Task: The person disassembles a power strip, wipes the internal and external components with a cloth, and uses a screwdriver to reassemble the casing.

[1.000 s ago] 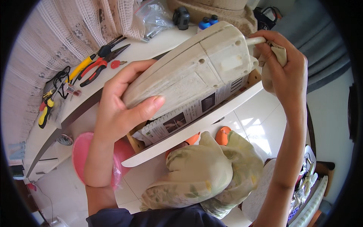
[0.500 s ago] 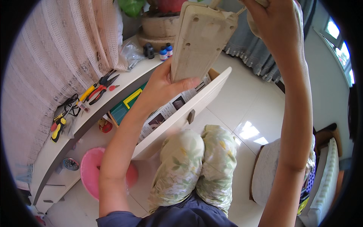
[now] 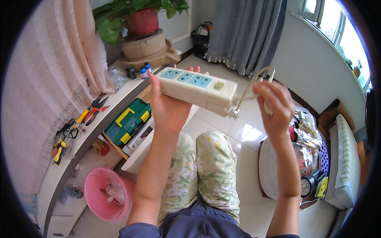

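Note:
A cream power strip (image 3: 216, 99) with pale blue sockets and a greenish switch is held up in front of me, sockets upward. My left hand (image 3: 170, 109) grips it from below at its left end, thumb along the near side. Off the strip's right end runs a cream cord (image 3: 254, 81), looped upward. The cord's loop is pinched by my right hand (image 3: 278, 105), whose fingers are slightly blurred. A plug (image 3: 234, 115) with metal prongs dangles beneath the strip's right end. Under my left hand a drawer (image 3: 141, 156) stands pulled out, with a green toolbox (image 3: 129, 122) inside.
On the curved white shelf (image 3: 89, 133) lie pliers (image 3: 93, 113), screwdrivers and small blue bottles (image 3: 145, 70). A pink bin (image 3: 95, 198) stands below it. A potted plant (image 3: 143, 22) is at the back. To the right, a flashlight (image 3: 311, 182) lies among packages on a low stand.
The power strip has come down and turned over, from its screw-dotted back to its socket side. Both hands have lowered with it. My view has shifted, showing more of the room.

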`<state>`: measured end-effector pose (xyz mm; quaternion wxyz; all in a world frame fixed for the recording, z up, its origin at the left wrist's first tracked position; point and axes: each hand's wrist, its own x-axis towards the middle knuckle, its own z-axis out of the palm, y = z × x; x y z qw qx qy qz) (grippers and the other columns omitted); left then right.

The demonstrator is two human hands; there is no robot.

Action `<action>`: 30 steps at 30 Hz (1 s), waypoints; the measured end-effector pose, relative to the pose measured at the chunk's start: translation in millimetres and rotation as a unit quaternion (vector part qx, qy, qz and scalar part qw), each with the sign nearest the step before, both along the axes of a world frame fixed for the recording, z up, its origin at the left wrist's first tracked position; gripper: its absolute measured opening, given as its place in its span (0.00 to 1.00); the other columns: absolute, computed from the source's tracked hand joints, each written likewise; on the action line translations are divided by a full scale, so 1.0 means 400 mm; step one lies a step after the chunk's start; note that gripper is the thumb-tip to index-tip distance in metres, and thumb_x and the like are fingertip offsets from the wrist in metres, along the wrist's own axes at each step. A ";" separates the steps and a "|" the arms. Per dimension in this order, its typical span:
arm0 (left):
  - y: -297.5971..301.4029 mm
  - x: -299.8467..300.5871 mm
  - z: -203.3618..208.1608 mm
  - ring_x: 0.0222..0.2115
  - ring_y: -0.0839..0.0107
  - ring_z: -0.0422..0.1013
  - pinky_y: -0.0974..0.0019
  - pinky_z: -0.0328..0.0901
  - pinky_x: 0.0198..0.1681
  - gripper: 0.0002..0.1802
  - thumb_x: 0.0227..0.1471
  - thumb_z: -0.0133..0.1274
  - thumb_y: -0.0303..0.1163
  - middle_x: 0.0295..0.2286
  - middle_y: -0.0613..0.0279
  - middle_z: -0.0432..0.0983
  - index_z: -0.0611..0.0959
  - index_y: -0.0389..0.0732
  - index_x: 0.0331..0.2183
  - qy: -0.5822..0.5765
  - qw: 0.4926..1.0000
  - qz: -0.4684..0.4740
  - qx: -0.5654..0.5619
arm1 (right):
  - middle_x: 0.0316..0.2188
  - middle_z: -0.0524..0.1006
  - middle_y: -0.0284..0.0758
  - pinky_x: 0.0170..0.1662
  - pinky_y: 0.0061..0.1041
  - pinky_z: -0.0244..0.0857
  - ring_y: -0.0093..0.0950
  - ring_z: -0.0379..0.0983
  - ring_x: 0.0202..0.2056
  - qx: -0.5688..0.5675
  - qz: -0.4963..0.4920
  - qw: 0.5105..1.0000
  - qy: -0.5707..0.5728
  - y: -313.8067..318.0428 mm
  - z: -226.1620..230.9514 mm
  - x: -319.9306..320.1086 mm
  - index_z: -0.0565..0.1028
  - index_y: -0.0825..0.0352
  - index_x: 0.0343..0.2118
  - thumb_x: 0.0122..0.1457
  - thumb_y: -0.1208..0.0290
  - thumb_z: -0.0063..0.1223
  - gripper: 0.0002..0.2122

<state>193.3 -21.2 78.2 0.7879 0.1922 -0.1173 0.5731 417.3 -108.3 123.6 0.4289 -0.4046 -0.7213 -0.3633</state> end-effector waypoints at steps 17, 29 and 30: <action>0.037 0.264 -0.086 0.44 0.61 0.68 0.55 0.65 0.49 0.34 0.50 0.51 0.61 0.41 0.56 0.69 0.69 0.44 0.47 0.238 0.954 0.060 -0.174 | 0.45 0.76 0.39 0.46 0.25 0.68 0.23 0.74 0.40 -0.482 0.060 0.760 0.432 -0.151 -0.110 0.160 0.72 0.66 0.50 0.55 0.73 0.56 0.18; 0.019 0.279 -0.136 0.47 0.63 0.68 0.53 0.66 0.49 0.33 0.52 0.48 0.60 0.39 0.57 0.71 0.71 0.38 0.44 0.300 0.948 0.039 -0.098 | 0.25 0.80 0.35 0.35 0.20 0.68 0.17 0.74 0.28 -0.537 0.037 0.746 0.392 -0.044 -0.149 0.056 0.75 0.69 0.45 0.47 0.71 0.63 0.20; 0.013 0.282 -0.137 0.48 0.62 0.68 0.53 0.67 0.49 0.33 0.52 0.48 0.59 0.40 0.57 0.71 0.71 0.38 0.44 0.309 0.948 0.018 -0.070 | 0.24 0.79 0.35 0.35 0.20 0.68 0.17 0.74 0.27 -0.540 0.037 0.744 0.391 -0.041 -0.138 0.051 0.75 0.70 0.44 0.47 0.71 0.63 0.20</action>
